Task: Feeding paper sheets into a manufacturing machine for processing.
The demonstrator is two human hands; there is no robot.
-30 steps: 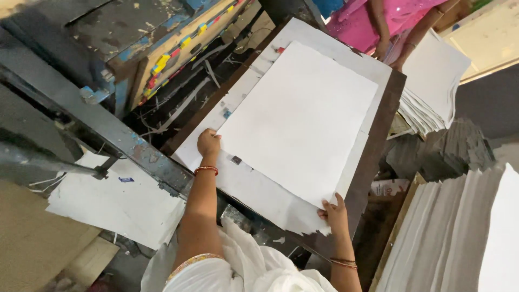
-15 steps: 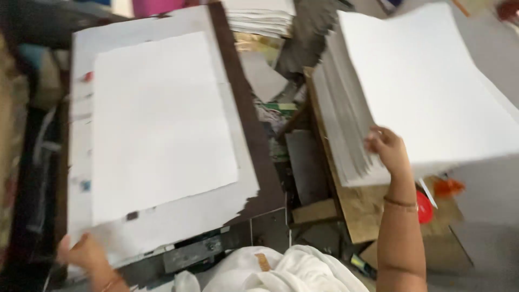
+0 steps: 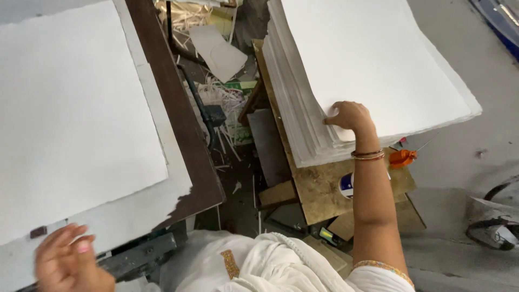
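Observation:
My right hand [image 3: 348, 115] rests on the near corner of a tall stack of white sheets [image 3: 373, 65], fingers curled at the edge of the top sheet; bangles sit on the wrist. The stack lies on a brown board [image 3: 316, 186]. My left hand [image 3: 67, 262], blurred, hovers at the bottom left over the near edge of a large white sheet [image 3: 70, 119] that lies on a dark brown table [image 3: 181, 140]. Its fingers are apart and hold nothing.
Between table and stack lies a gap full of paper scraps and strips [image 3: 221, 94], a dark metal frame [image 3: 203, 113] and wooden pieces [image 3: 278, 193]. An orange object [image 3: 403, 157] lies beside the board. Grey floor [image 3: 465, 157] is at right.
The view has swung right from the table to the stack. My right hand left the sheet on the table and reached the stack's corner. My left hand slid toward the table's near edge.

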